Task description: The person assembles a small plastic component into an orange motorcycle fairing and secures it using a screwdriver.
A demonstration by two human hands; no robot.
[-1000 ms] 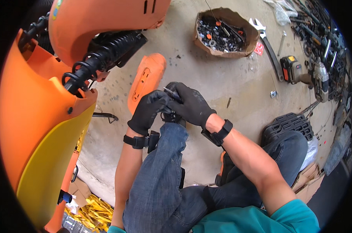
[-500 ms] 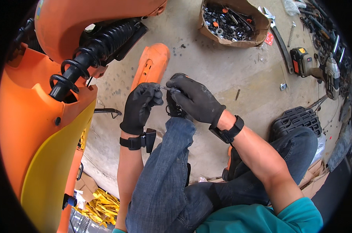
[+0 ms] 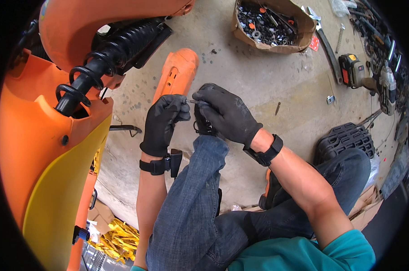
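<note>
Both my hands wear black gloves and meet above my raised knee. My right hand (image 3: 227,112) is closed on a slim metal rod (image 3: 192,101), which looks like a driver bit and points left. My left hand (image 3: 163,121) is pinched at the rod's left end; whether a small part sits between its fingertips is too fine to make out. Behind the hands, a long orange plastic cover (image 3: 177,72) lies on the concrete floor.
An orange machine body with a yellow panel (image 3: 64,180) and a black coil-spring shock absorber (image 3: 89,79) fills the left. Farther off are a cardboard box of fasteners (image 3: 276,45), a cordless driver (image 3: 371,81), a small rod (image 3: 278,108) and a black ribbed part (image 3: 344,142).
Hands stay together at nearly the same spot. The rod shows slightly less of its length beside my right fingers, and the view has shifted a little.
</note>
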